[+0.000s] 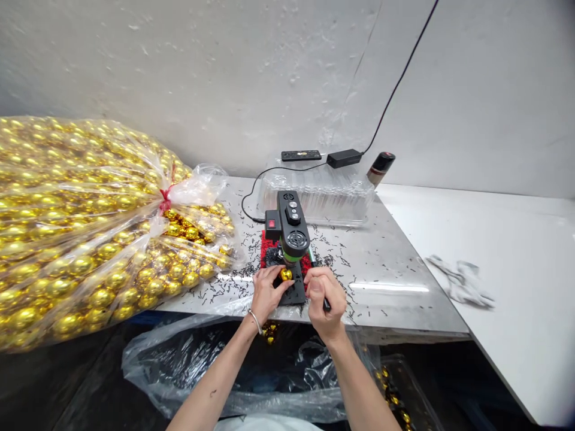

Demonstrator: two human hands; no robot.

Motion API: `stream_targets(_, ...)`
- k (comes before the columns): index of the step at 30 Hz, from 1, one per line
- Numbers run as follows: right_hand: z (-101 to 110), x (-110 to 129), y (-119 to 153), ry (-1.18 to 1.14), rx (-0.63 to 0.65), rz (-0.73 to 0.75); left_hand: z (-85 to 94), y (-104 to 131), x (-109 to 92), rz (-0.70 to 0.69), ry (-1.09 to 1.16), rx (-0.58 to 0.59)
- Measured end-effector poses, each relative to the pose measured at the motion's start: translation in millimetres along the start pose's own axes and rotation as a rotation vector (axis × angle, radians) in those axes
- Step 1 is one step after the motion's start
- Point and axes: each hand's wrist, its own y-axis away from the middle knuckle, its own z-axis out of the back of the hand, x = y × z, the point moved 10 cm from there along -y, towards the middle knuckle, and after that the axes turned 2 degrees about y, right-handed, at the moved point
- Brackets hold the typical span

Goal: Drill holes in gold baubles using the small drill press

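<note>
Under the head of a small black machine (293, 224), my left hand (268, 290) pinches a shiny gold ball (286, 274) between thumb and finger. The ball rests over the machine's black base plate (293, 294). To the right of the plate, my right hand (327, 297) is closed around a lever (326, 305) with a black grip. A red mat (268, 244) shows beneath the machine. Small black shavings lie scattered over the metal tabletop around it.
A large clear bag of gold balls (90, 227) fills the left. Behind the machine are a clear plastic tray (323, 200), a remote (300, 155), a power adapter (344, 158) and a can (381, 169). Gloves (462, 281) lie right. Below hangs an open plastic bag (179, 359).
</note>
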Motion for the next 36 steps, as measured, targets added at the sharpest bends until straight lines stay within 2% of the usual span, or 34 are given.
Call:
stream_targets(4, -1.8, -5.0, 7.2, 0.002, 0.006, 0.0, -2.8, 1.9, 1.4, -0.031, -0.007, 0.0)
stream_targets(10, -10.7, -16.7, 31.1, 0.039, 0.021, 0.092, -3.4, 4.2, 2.2, -0.042, -0.033, -0.009)
stream_targets(20, -14.5, -35.3, 54.1, 0.045, -0.063, 0.088, -3.7, 5.9, -0.3, -0.051, -0.03, -0.018)
stream_targets(24, -21.8, -30.0, 56.0, 0.097, 0.007, 0.192, -4.1, 6.3, -0.3, -0.058, -0.027, -0.022)
stream_targets(27, -20.3, -24.3, 48.1, 0.094, 0.037, 0.2, -5.1, 5.6, 0.5, -0.067, -0.027, -0.031)
stream_targets(31, -3.2, -15.9, 16.6, -0.012, -0.026, 0.02, -5.1, 1.4, 0.5, -0.06, 0.003, -0.047)
stream_targets(34, 2.9, -9.3, -8.0, -0.05, -0.016, -0.126, 5.3, 6.8, -2.4, -0.047, 0.058, -0.078)
stream_targets(36, 3.7, -4.6, -16.9, -0.063, 0.012, -0.156, 16.6, 23.1, -8.5, -0.078, 0.081, -0.076)
